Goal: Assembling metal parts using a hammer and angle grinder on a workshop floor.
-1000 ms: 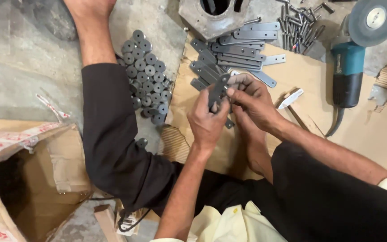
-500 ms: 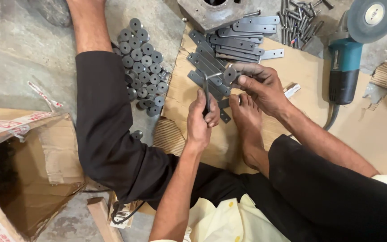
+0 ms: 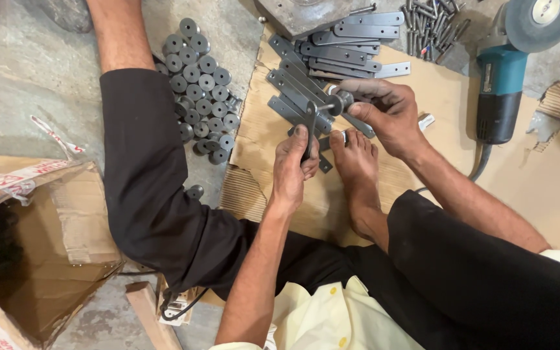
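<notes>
Left hand (image 3: pixel 293 170) around metal strip (image 3: pixel 310 123)

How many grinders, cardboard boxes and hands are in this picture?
Grinder: 1
Cardboard box: 1
Hands: 2, the left hand gripping a metal strip, the right hand gripping a round part at its end
Total: 4

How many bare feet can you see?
1 whole foot rests on the cardboard just below the hands. The other leg runs out past the top edge, so its foot is hidden.
</notes>
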